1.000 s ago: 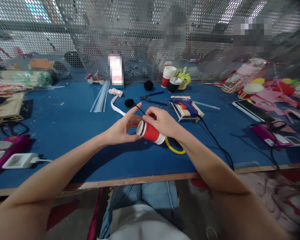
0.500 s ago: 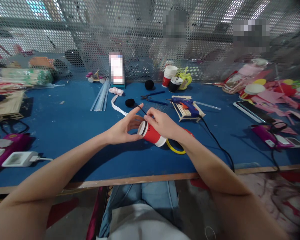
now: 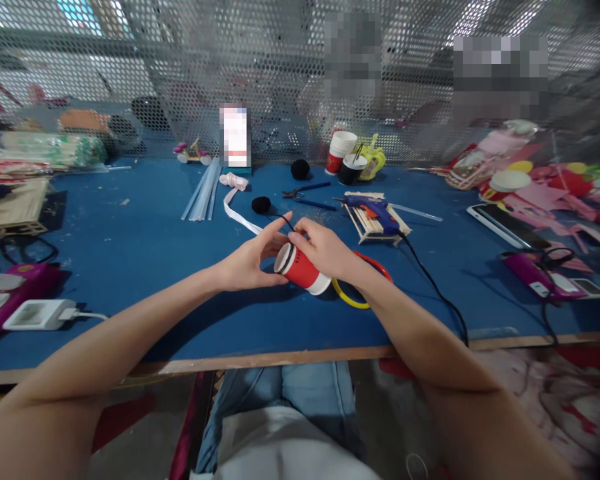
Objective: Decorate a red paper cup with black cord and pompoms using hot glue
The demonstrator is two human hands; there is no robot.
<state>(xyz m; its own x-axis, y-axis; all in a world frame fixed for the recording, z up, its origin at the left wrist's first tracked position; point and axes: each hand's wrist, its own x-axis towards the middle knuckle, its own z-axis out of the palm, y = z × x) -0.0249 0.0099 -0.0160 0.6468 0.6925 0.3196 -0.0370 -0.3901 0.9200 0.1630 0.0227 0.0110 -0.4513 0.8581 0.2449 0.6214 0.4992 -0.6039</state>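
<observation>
A red paper cup with a white rim lies tilted between my hands, its rim toward the left. Black yarn is wrapped round it just below the rim. My left hand holds the rim end, thumb at the near side and fingers behind. Over the cup's far side, my right hand pinches the yarn with thumb and forefinger and rests on the red wall. The strand runs back toward a small black yarn ball; my left forefinger is close beside it.
Behind the hands are blue-handled pliers, another black yarn ball and stacked cups. A blue glue gun rests on a stick frame, its cord trailing right. A red and yellow ring lies by my right forearm. Glue sticks lie left.
The cup and both hands have shifted very slightly. My left forefinger has moved a little to the right along the yarn. Both hands keep their hold.
</observation>
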